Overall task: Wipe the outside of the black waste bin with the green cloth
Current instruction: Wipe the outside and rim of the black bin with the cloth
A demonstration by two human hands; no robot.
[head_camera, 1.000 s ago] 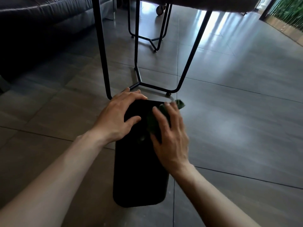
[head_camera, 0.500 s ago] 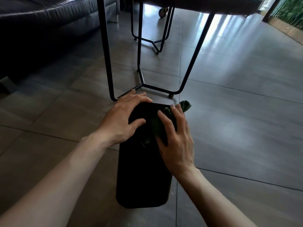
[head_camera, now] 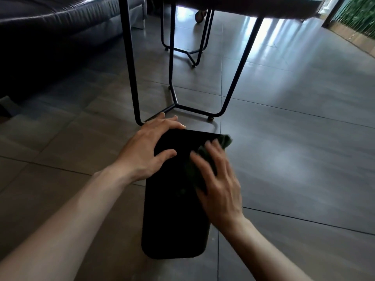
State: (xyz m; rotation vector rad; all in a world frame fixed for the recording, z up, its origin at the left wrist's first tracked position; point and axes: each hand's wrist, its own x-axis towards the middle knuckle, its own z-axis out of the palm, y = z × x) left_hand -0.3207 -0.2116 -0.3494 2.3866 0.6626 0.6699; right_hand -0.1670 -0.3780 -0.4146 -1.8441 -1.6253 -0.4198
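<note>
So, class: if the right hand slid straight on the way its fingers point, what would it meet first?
The right hand points along the black waste bin towards its far edge, pressing the green cloth. Past that edge lies bare floor; the table frame sits left of that line, though depth is unclear.

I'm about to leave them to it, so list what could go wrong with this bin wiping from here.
1. The bin lies on its side on smooth floor tiles; only the left hand steadies it, so it may slide or roll.
2. The cloth is bunched under the right hand, so it may slip out.
3. The table legs stand close ahead; knuckles could hit them.
</note>
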